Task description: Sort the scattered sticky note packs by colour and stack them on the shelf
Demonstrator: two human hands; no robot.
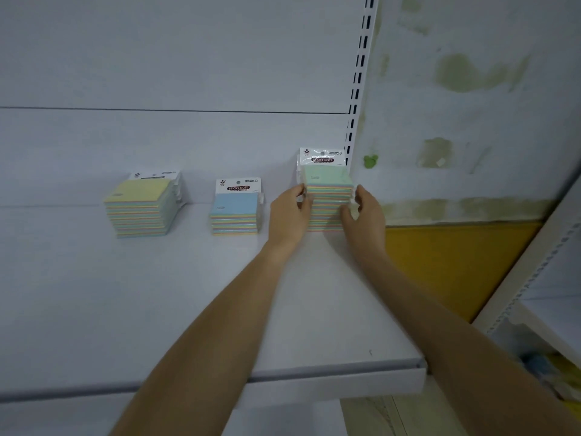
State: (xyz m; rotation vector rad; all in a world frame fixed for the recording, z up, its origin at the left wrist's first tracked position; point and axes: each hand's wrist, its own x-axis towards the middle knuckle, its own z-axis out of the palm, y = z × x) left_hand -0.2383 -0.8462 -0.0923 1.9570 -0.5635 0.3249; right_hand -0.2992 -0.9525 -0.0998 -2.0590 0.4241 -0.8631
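Note:
Three stacks of sticky note packs stand at the back of the white shelf [94,294]. A yellow-topped stack [140,204] is at the left, a shorter blue-topped stack [235,212] in the middle, and a tall green-topped stack [328,187] at the right, close to the slotted upright. My left hand [287,215] presses against the green stack's left side. On the stack's right side rests my right hand [364,212], fingers curled around it. Both hands hide part of the stack's lower packs.
The slotted shelf upright [358,80] rises just behind the green stack. Right of it is a stained wall [471,105] with a yellow panel [446,262] below. Another shelf unit [534,278] stands at the far right. The shelf's front edge [330,379] runs across the bottom.

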